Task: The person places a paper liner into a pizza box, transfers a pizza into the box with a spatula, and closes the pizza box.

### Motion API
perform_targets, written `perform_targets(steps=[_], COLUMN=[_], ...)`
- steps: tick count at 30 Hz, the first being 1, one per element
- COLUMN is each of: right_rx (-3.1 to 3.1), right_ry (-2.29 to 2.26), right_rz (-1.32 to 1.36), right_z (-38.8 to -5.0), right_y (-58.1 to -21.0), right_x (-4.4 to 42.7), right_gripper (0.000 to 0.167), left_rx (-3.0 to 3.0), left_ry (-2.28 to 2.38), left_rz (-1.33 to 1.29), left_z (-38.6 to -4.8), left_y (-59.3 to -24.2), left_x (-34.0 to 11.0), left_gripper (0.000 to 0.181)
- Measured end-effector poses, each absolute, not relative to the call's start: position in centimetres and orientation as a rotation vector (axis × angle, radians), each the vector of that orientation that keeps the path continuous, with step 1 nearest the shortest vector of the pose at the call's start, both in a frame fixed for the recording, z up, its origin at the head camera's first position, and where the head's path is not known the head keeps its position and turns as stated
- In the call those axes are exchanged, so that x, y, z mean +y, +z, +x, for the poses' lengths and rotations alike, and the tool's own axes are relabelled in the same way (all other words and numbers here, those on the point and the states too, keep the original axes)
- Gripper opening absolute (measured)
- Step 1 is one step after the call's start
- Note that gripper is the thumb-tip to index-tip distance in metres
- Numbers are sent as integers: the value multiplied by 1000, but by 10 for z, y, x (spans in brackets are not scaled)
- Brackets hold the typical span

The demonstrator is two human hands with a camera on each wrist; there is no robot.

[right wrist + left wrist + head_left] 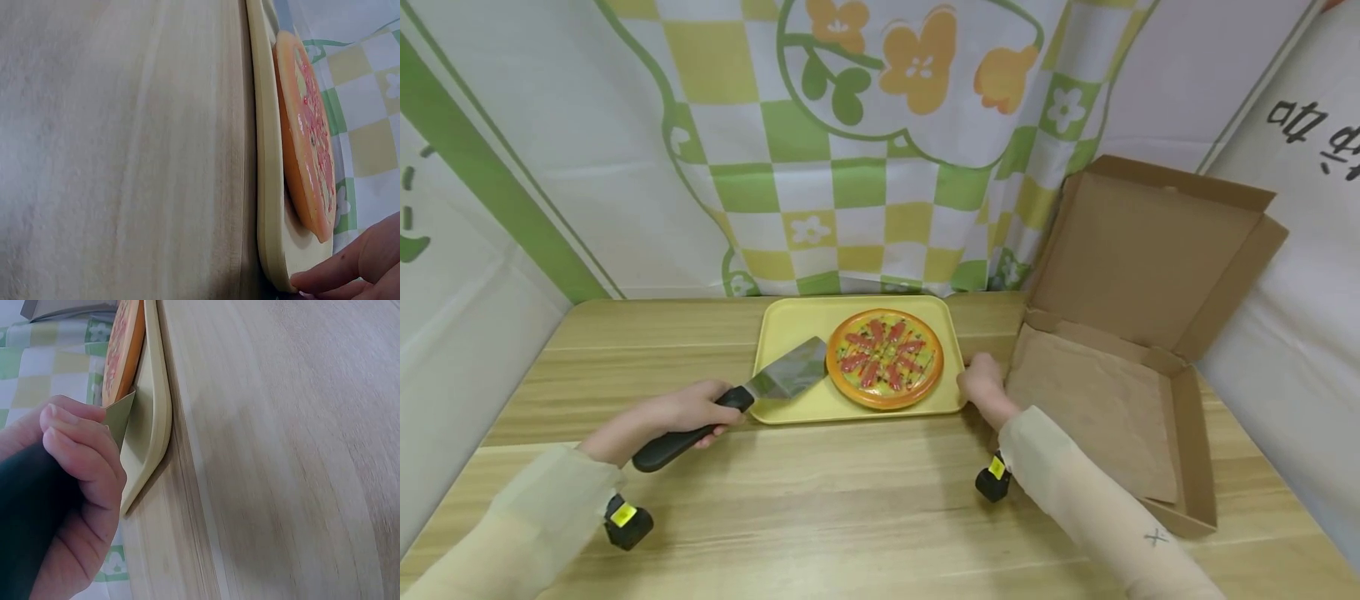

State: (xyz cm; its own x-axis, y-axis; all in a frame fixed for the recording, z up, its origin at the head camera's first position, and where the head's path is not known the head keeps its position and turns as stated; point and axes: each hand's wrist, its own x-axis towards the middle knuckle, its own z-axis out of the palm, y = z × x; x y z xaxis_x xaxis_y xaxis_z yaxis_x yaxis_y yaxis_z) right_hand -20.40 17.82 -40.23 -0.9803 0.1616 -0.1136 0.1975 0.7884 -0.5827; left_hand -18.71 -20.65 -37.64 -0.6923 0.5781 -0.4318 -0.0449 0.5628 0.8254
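Observation:
My left hand (692, 414) grips the black handle of a pizza spatula (790, 371), fingers curled round it. The flat metal blade reaches over the yellow tray (786, 318), its tip touching or close against the left edge of the pizza (884, 358). That pizza has an orange rim and red toppings and sits right of the tray's middle. At the tray's right edge, my right hand (983, 383) pinches the rim near the front corner. In the right wrist view a fingertip of the right hand (356, 265) lies on that corner, the others partly hidden.
An open cardboard pizza box (1093, 408) stands on the right of the wooden table (820, 517), its lid (1157, 254) tilted up at the back. A checked curtain (865, 187) hangs behind the tray. The right forearm passes in front of the box.

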Motion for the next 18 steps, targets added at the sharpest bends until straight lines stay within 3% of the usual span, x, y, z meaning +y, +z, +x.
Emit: perform_targets(steps=[18], right_rx=[2974], right_ry=[-889], right_rz=[256], right_z=[-206], right_y=[-404], right_x=[180], right_gripper=[41], left_rx=[2076], left_ry=[1065], left_rz=[524], left_z=[-195], left_y=[-380], left_x=[-183], left_gripper=[9])
